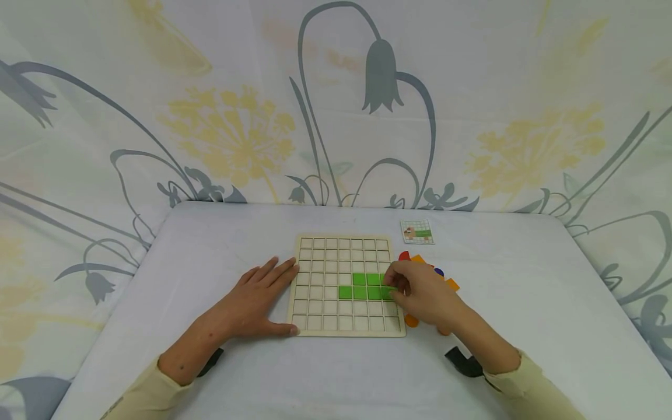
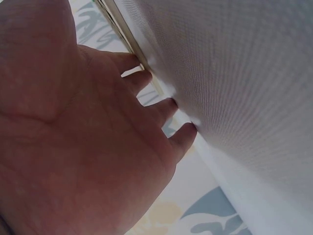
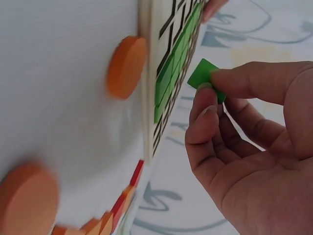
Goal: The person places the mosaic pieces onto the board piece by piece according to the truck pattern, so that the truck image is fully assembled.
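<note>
A wooden grid board lies on the white table, with several green square tiles set in two rows toward its right side. Over the right end of those rows, my right hand pinches another green square tile between thumb and fingers. The right wrist view shows this tile raised off the board's surface. My left hand lies spread at the board's left edge, fingertips and thumb at the rim. Seen from the left wrist, its fingers reach down to the white cloth beside the board.
Right of the board sit loose pieces: orange discs, a red piece, orange squares and a blue piece, partly hidden by my right hand. A small pattern card lies behind them. Flower-printed cloth rises behind the table.
</note>
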`<state>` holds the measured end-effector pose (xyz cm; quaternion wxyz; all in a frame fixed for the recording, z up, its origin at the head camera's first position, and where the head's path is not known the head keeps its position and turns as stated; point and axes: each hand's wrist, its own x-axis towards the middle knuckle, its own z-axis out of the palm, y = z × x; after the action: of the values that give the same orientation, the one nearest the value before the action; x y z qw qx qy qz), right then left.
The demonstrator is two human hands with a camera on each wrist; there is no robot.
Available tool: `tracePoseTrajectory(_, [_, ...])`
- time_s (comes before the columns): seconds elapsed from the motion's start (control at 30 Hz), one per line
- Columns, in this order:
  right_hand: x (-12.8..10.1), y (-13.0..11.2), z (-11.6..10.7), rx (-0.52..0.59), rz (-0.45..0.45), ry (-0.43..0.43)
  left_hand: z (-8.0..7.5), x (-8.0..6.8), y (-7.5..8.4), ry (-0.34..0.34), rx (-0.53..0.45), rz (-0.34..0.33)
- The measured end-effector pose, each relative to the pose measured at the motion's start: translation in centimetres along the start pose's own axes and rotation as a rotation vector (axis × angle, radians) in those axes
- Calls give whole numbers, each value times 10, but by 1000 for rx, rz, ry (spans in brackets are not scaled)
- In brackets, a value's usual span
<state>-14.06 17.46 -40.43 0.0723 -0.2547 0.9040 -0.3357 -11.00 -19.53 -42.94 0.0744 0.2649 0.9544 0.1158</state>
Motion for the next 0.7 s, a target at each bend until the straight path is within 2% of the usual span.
tracePoseTrajectory(0.2, [24, -12, 11, 47, -48, 2, 1, 0, -1, -2, -1, 0])
tracePoseTrajectory(0.7, [71, -22, 34, 5, -16, -12, 0, 0, -1, -24, -33, -3])
